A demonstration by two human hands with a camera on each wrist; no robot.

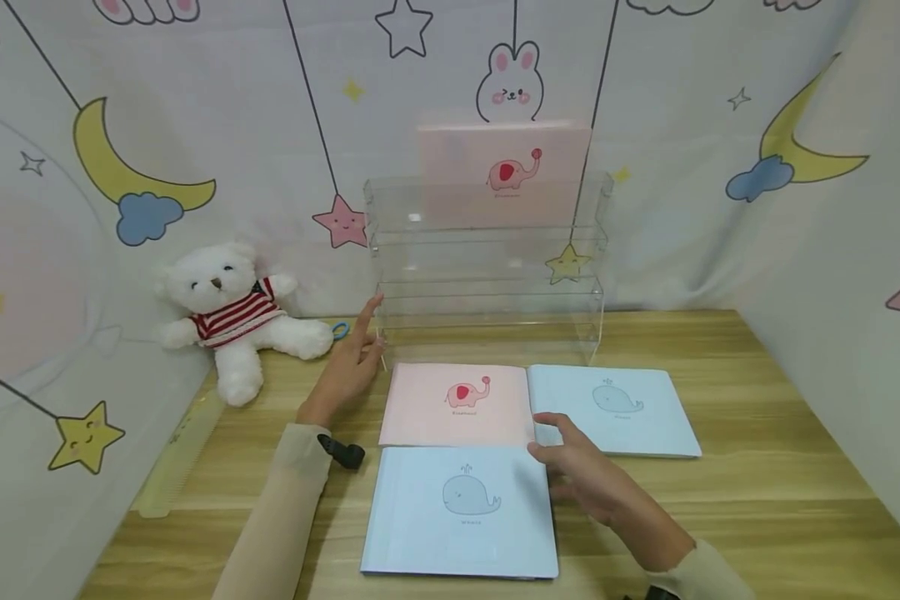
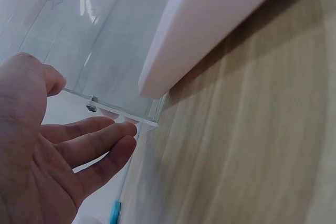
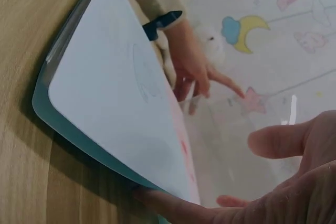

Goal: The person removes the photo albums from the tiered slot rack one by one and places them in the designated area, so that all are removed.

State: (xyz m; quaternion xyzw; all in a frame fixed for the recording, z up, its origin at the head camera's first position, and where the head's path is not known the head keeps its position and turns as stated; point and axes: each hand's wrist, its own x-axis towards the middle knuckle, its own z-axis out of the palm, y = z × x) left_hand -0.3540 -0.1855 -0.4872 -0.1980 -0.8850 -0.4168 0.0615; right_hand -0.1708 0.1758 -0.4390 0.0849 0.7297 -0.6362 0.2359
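Note:
My left hand (image 1: 347, 361) is at the left side of a clear acrylic display rack (image 1: 487, 321), fingers loosely extended by the panel's edge in the left wrist view. My right hand (image 1: 587, 472) is at the upper right corner of the near blue whale book (image 1: 412, 525). In the right wrist view a fingertip (image 3: 176, 205) meets the book's lower edge, while the thumb (image 3: 278, 141) stands apart. Behind that book lies a pink elephant book (image 1: 420, 408), with another blue whale book (image 1: 652, 417) to its right. One more pink elephant book (image 1: 457, 183) stands on the rack's top tier.
A white teddy bear (image 1: 232, 308) in a striped sweater sits at the back left, with a small blue ring-shaped thing (image 1: 341, 331) by its foot. A pale green ruler-like strip (image 1: 176, 454) lies along the left side. Printed cloth (image 1: 270, 83) hangs behind the wooden table (image 1: 780, 500).

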